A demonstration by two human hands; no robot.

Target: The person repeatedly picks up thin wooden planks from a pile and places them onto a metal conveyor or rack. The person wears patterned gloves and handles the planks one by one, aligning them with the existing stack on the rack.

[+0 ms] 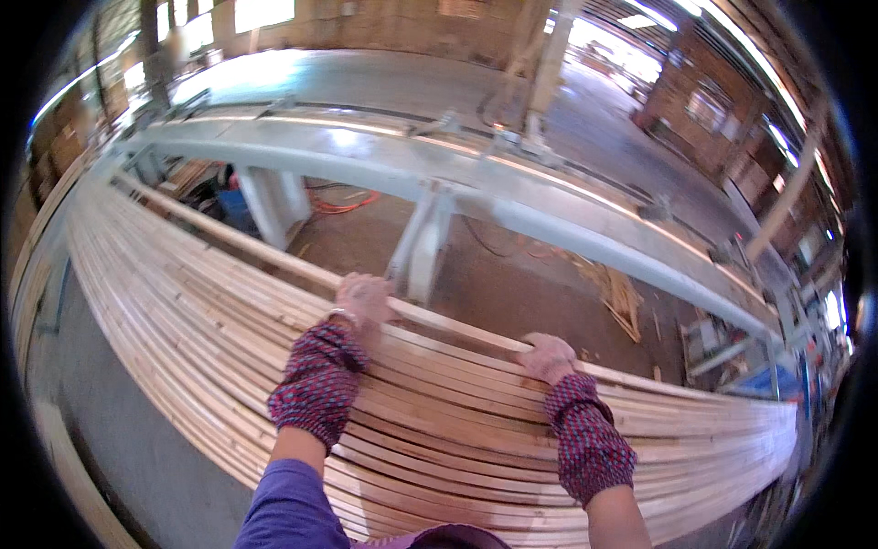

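Both hands are on a long, thin wooden strip [457, 327] at the far edge of a wide layer of similar strips [439, 389]. My left hand [364, 300] is closed over it left of the middle. Farther right, my right hand [551, 357] grips the same strip, its thumb side along the near face. Toward the left, the held strip stands apart from the others, with a gap between. Checked sleeve covers [320, 377] are on both forearms. The undersides of my fingers are hidden.
A long grey metal beam machine [357, 156] on legs runs across beyond the strips. Scrap wood [622, 302] and an orange hose [347, 203] lie on the floor beneath it. A wooden post [551, 69] rises behind. More boards [78, 476] lie at the lower left.
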